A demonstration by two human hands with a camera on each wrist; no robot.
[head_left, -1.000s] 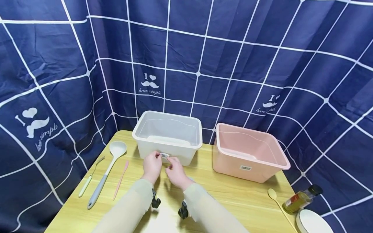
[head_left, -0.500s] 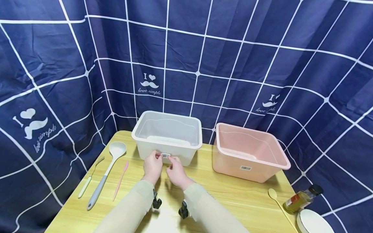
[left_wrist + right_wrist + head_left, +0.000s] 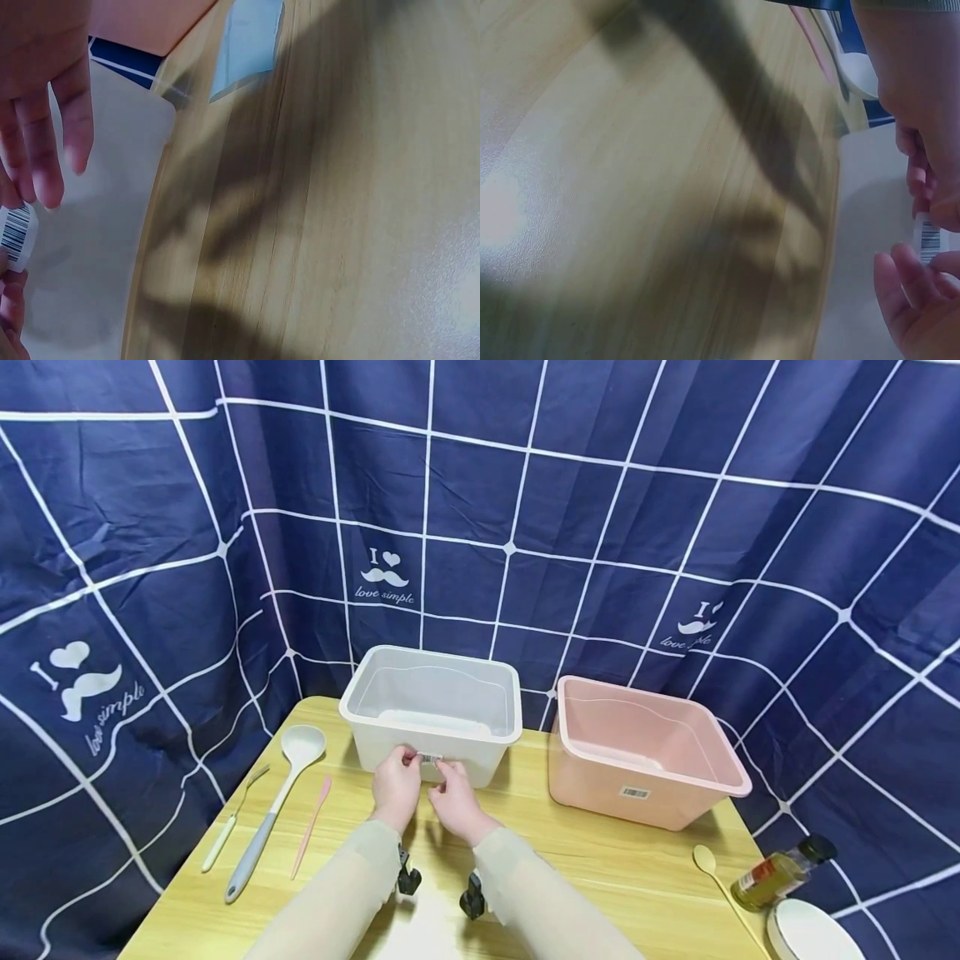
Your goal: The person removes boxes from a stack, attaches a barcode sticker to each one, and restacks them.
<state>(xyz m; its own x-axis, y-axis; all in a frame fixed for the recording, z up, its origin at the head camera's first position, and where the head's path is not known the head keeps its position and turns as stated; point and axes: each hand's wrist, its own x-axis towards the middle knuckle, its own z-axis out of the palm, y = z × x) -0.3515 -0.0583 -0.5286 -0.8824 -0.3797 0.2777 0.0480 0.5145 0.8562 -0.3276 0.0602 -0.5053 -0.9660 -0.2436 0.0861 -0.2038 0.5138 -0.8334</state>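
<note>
A small white barcode sticker (image 3: 432, 758) lies against the front wall of the white bin (image 3: 375, 743). My left hand (image 3: 397, 783) pinches the sticker's left end between thumb and finger. At its right end, the thumb and finger of my right hand (image 3: 456, 802) hold on, with that hand's other fingers hanging loose. The left wrist view shows the barcode sticker (image 3: 15, 232) between both hands, its edge slightly bowed. In the right wrist view, fingertips cover both ends of the sticker (image 3: 930, 240).
A pink bin (image 3: 645, 760) with its own barcode label stands to the right. Leftward lie a ladle (image 3: 277, 810), a thin fork-like tool (image 3: 234, 820) and a pink stick (image 3: 311, 827). A yellow spoon (image 3: 723, 893), an oil bottle (image 3: 783, 872) and a white bowl (image 3: 813, 935) sit front right.
The sticker has gone from tilted to nearly level against the bin's front, and both hands have shifted slightly to the right with it.
</note>
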